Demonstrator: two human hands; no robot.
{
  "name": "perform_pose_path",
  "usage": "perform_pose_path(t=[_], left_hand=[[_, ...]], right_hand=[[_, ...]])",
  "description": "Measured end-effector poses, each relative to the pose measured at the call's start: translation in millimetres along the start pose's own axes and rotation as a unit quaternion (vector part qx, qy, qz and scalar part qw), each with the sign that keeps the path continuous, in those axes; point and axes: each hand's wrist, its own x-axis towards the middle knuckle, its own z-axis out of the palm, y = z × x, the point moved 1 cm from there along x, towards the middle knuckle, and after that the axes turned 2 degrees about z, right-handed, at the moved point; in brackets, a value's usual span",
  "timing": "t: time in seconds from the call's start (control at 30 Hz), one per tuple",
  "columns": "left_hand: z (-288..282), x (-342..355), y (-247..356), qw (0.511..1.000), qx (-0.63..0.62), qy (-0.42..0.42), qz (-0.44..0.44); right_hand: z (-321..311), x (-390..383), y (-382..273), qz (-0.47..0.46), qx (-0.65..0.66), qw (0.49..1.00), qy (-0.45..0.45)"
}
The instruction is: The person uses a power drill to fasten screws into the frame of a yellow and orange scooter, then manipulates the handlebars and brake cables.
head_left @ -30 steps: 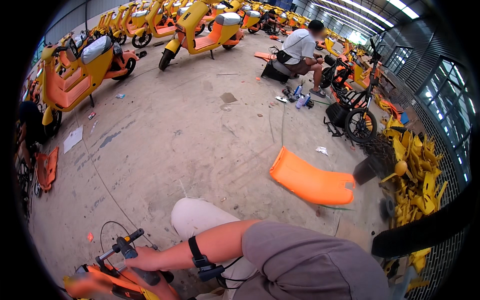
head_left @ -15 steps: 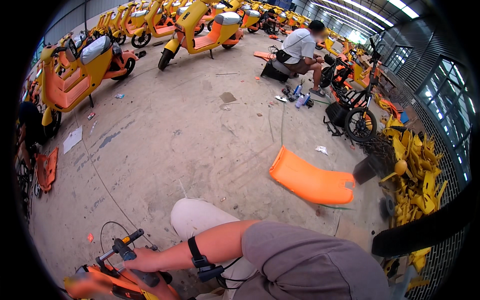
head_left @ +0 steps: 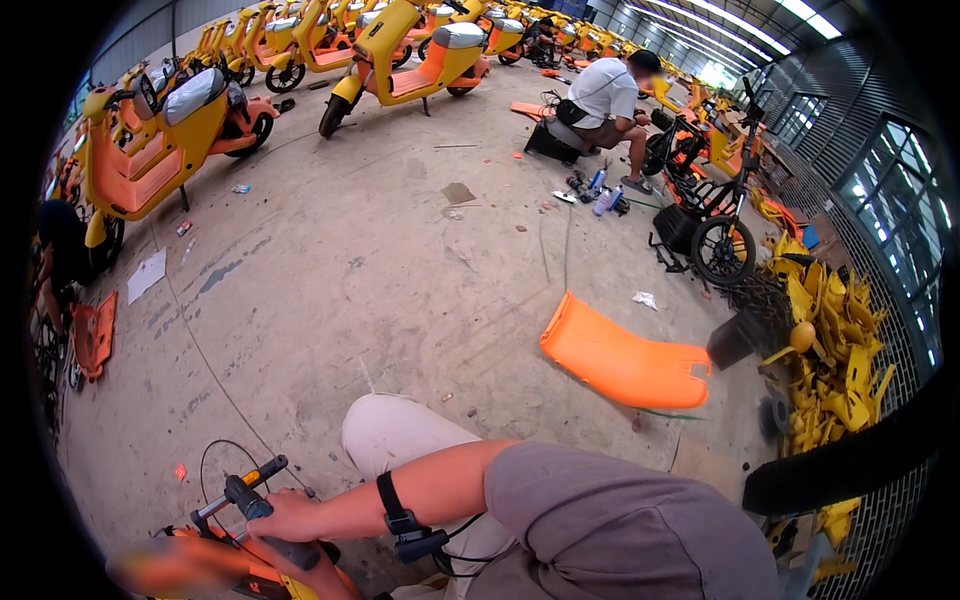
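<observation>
R hand wraps 1 dark cylindrical handheld tool, long axis approx. 10-to-4 o'clock (L hand: can't tell its state). 1 orange-and-yellow plastic scooter body lies approx. 8 o'clock from R; 1 curved orange plastic panel on concrete floor, well apart, 2 o'clock.

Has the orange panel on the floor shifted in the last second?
No. The orange panel lies in the same place against the floor and white scrap.

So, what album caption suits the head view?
Right hand on a dark tool, an orange panel on the floor and yellow-and-orange scooters parked beyond.
</observation>
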Motion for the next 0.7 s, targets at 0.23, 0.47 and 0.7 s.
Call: perform_pose_path(t=[0.23,0.47,0.7], left_hand=[[25.6,-2.6,14.5,0.998,0.040,0.052,0.003],[5.1,10.9,-3.5,0.996,-0.058,0.053,-0.030],[-1.8,7.7,-16.1,0.989,0.142,0.006,0.038]], right_hand=[[1.2,1.2,1.5,-0.003,0.008,1.000,0.008],[-0.5,0.6,0.8,-0.005,0.026,1.000,-0.002],[-4.7,-1.8,3.7,0.005,0.042,0.999,-0.002]])
